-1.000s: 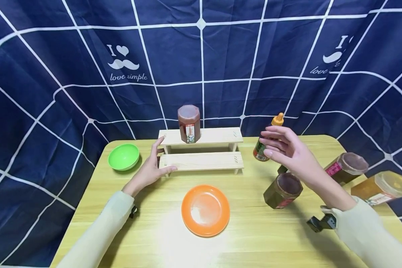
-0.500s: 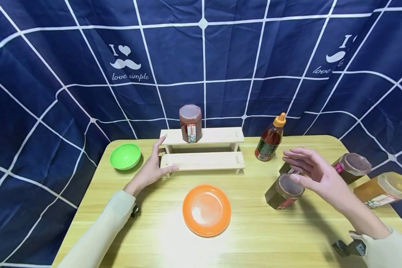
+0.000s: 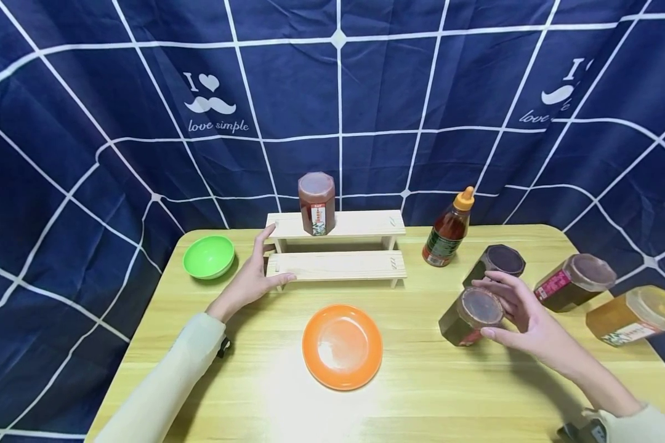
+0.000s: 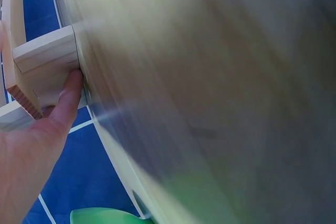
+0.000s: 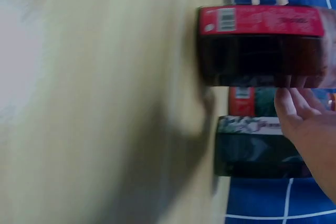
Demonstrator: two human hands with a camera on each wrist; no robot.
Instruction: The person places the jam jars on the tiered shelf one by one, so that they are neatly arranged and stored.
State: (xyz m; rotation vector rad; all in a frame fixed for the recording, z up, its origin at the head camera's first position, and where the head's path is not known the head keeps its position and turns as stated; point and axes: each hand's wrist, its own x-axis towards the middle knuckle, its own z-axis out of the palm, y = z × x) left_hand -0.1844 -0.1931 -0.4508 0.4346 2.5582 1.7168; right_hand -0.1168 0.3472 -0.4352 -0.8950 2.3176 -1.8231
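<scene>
My left hand holds the left end of a small two-tier wooden rack, thumb at the lower step and index finger by the upper one. The left wrist view shows a finger against the wooden rack's end piece. My right hand is beside a dark octagonal jar, its fingers behind the lid and its thumb in front, spread apart. In the right wrist view the fingertips are right at the side of that red-labelled jar. A red-brown jar stands on the upper step.
Behind the right hand stand a second dark jar, a pink-labelled jar and an amber jar. A sauce bottle is right of the rack. An orange plate lies in front; a green bowl sits left.
My right hand has moved from in front of the sauce bottle, right and toward me, to the nearest dark jar. The left hand stays at the rack.
</scene>
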